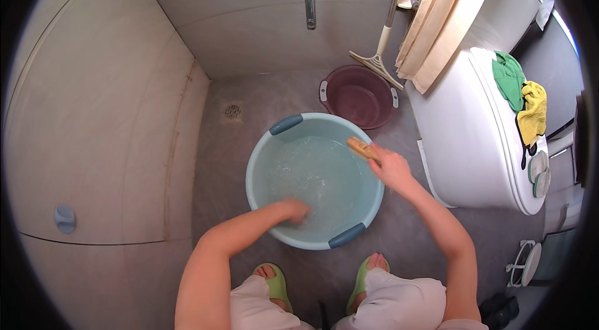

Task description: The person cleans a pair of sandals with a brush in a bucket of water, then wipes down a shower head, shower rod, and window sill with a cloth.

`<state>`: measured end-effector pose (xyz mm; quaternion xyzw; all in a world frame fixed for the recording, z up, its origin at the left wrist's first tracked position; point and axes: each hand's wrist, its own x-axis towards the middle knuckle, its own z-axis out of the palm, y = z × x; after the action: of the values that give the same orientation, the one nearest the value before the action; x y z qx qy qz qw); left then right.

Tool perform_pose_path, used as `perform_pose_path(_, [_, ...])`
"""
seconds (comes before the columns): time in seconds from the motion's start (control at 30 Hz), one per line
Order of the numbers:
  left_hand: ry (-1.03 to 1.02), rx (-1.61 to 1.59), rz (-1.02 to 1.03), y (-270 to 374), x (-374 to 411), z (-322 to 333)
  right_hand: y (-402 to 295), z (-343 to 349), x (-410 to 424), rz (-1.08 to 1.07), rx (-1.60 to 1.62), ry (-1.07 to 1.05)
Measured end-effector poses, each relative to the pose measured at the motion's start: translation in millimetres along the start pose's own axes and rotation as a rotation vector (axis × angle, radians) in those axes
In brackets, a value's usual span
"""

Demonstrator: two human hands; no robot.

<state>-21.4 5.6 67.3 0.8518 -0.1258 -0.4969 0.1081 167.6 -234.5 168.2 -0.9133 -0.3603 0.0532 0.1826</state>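
A large light-blue plastic basin (299, 119) with dark blue handle grips stands on the floor before my feet. Rippled water (318, 175) lies in it. My right hand (392, 168), at the basin's right rim, grips a wooden-backed brush (361, 148); its bristle side is mostly hidden from above. The brush juts over the inside of the basin. My left hand (295, 211) is over the water near the lower left rim, blurred, so its fingers are unclear and I cannot tell whether it touches the water.
A maroon basin (358, 96) stands behind, near a squeegee (376, 61) and a beige curtain (440, 26). At right, a white toilet (468, 138) bears green (509, 78) and yellow cloths (532, 112). A floor drain (232, 112) lies at left; a metal spout (310, 5) hangs above.
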Motion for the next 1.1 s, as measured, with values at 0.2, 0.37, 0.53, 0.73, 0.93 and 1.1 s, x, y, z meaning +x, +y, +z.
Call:
perform_pose_path(0.2, [0.404,0.488,-0.302,-62,-19,8,-3,3,-14,0.063,0.039,-0.006])
perform_pose_path(0.37, [0.973,0.355,-0.159,-58,-108,-7,28,35,-25,0.216,0.277,-0.076])
perform_pose_path(0.53, [0.999,-0.337,-0.630,-63,-138,12,24,35,-20,0.297,0.365,-0.080])
perform_pose_path(0.73, [1.012,-0.739,-0.622,-87,-126,43,-15,16,-34,0.281,0.384,-0.111])
perform_pose_path(0.93, [1.001,-0.562,-0.821,-112,-155,39,-48,44,-39,0.295,0.444,-0.264])
perform_pose_path(1.1, [1.023,-0.463,-0.977,-153,-174,53,-90,52,-20,0.193,0.533,-0.333])
